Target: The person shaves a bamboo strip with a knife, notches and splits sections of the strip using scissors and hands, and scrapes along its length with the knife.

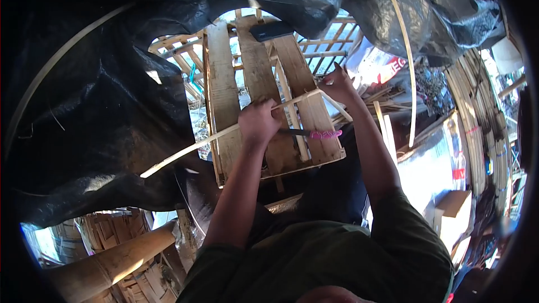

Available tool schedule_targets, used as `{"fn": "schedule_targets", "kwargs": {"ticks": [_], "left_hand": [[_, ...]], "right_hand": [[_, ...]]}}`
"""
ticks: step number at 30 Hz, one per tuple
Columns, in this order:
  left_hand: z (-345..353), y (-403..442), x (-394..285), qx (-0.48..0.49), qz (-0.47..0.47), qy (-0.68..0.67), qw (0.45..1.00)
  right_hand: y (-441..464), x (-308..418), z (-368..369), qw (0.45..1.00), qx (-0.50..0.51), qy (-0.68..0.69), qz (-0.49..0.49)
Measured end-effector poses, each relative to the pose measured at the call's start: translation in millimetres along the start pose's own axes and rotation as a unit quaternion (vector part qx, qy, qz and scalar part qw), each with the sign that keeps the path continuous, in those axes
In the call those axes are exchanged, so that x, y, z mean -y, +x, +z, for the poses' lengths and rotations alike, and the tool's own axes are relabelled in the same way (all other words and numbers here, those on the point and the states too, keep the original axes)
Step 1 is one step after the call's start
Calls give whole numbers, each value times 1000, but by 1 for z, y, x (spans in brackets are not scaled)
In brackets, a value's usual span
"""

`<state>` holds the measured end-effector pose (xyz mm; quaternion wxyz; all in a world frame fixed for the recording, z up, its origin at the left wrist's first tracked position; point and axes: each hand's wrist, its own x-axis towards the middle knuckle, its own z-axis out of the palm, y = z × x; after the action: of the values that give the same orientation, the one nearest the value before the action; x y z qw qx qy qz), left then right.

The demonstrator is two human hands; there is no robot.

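My left hand [259, 121] is closed around a long, pale bamboo strip [188, 153] that slants across a slatted wooden bench [223, 73]. My right hand [338, 85] is beside the strip's upper right end, its fingers apart and one pointing up; whether it touches the strip is unclear. From that end another thin pale piece [337, 106] angles down to the right, and I cannot tell if the two are joined. A knife with a pink-wrapped handle [325, 134] lies over the slats, its dark blade running toward my left wrist, which hides the tip.
A dark flat object [271, 31] sits at the bench's far end. Black plastic sheeting [106, 106] hangs left and above. A thick bamboo pole [120, 255] lies lower left. Bamboo poles [477, 118] and a cardboard box [453, 210] stand at right, with a curved strip [405, 39] hanging above.
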<state>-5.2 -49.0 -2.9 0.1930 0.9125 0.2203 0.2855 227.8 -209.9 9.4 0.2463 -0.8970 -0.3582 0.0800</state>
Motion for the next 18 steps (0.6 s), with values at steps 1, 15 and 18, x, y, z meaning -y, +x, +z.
{"fn": "schedule_targets", "kwargs": {"ticks": [1, 15, 18], "left_hand": [[3, 0, 1, 3, -4, 11, 1000], [-6, 5, -6, 63, -49, 17, 997], [-10, 8, -7, 87, -66, 5, 994]], "right_hand": [[-16, 30, -8, 993, -67, -87, 45], [23, -16, -22, 985, 130, 27, -111], [24, -39, 0, 978, 139, 101, -121]]}}
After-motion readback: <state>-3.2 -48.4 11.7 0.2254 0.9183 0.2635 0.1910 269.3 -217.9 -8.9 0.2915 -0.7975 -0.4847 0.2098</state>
